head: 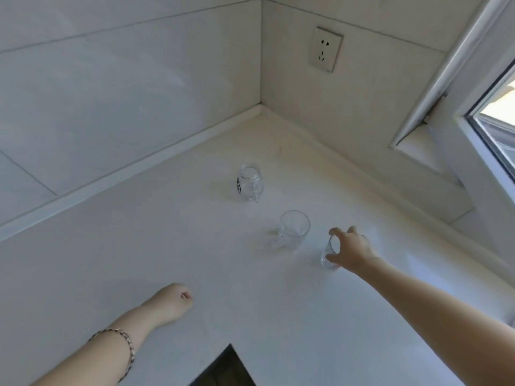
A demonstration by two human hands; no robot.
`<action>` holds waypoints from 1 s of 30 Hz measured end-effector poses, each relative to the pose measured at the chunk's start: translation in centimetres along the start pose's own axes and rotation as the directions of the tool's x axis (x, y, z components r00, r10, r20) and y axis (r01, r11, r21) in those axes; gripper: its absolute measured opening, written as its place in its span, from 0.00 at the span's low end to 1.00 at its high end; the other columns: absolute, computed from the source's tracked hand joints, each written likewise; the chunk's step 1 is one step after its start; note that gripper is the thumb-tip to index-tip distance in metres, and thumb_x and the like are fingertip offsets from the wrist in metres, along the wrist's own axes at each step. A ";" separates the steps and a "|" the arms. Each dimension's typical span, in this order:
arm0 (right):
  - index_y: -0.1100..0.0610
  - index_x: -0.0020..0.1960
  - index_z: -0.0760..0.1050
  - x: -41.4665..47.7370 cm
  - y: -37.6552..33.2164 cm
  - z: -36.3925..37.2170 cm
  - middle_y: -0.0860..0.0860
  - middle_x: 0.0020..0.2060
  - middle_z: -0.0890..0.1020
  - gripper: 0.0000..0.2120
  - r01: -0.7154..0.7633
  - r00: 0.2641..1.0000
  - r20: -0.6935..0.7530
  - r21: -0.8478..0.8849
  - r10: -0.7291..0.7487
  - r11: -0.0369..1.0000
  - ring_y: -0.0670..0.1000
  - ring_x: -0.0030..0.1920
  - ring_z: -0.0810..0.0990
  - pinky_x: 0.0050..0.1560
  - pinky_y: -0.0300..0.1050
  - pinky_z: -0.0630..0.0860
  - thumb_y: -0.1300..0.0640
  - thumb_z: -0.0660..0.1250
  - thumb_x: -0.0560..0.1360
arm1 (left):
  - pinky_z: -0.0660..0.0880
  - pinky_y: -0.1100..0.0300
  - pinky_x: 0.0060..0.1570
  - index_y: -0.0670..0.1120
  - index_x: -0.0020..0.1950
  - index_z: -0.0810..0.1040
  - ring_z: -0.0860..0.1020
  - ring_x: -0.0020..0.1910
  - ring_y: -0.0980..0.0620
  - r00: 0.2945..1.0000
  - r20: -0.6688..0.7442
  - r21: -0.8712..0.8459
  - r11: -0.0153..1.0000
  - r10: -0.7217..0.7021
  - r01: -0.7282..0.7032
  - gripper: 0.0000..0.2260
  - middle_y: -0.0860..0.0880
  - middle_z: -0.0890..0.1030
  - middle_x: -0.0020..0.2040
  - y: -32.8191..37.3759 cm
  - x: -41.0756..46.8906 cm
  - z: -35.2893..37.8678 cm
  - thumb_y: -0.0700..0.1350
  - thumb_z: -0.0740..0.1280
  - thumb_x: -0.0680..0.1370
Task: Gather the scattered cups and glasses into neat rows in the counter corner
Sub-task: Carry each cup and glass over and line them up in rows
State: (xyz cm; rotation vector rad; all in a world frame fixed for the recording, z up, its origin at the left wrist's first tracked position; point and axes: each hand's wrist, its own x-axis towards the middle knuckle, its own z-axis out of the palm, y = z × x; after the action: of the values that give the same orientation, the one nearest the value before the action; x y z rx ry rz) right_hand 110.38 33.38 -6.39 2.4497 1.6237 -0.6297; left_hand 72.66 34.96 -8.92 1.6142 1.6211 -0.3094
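Two handled mugs (249, 185) (293, 230), one small glass (328, 254); right hand (352, 250) fingers clamp small glass; left hand (174, 300) fingers curled, empty.

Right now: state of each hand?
Left hand: closed in a fist, holding nothing.
Right hand: closed on the glass.

My right hand (351, 250) reaches out, arm straight, a glass (327, 257) between thumb and fingers; my left hand (174, 300) is fisted.

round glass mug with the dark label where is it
Head view: on the counter, the round mug stands closest to the corner, beyond and left of the straight-sided glass mug.
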 end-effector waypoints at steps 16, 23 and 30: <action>0.42 0.68 0.64 -15.7 -23.0 5.8 0.53 0.62 0.69 0.29 0.623 0.782 0.247 -0.331 -0.573 0.709 0.56 0.59 0.76 0.55 0.45 0.74 0.46 0.69 0.70 | 0.74 0.58 0.52 0.46 0.44 0.76 0.77 0.46 0.50 0.949 -0.140 -0.323 0.919 -0.283 0.226 0.06 0.48 0.78 0.44 -22.5 -16.8 3.9 0.42 0.59 0.77; 0.42 0.68 0.65 -29.1 -38.5 12.9 0.52 0.63 0.70 0.29 0.768 0.640 0.290 -0.272 -0.711 0.580 0.55 0.60 0.76 0.58 0.45 0.73 0.48 0.70 0.70 | 0.69 0.62 0.39 0.49 0.39 0.73 0.74 0.39 0.54 0.877 -0.195 -0.464 0.829 -0.440 0.313 0.07 0.53 0.76 0.38 -39.3 -29.8 5.9 0.43 0.60 0.77; 0.48 0.72 0.58 -39.7 -51.4 18.9 0.49 0.65 0.70 0.38 0.862 0.505 0.315 -0.237 -0.804 0.448 0.54 0.63 0.74 0.58 0.45 0.73 0.52 0.72 0.67 | 0.64 0.60 0.40 0.46 0.39 0.69 0.68 0.36 0.51 0.786 -0.216 -0.570 0.728 -0.579 0.380 0.06 0.50 0.71 0.37 -52.0 -40.4 6.3 0.41 0.58 0.76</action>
State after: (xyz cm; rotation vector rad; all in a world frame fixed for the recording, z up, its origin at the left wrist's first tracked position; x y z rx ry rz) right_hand 45.62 14.41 -1.14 1.1372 2.5597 -0.5016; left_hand 21.17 -6.37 -4.39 0.8485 2.2068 0.1814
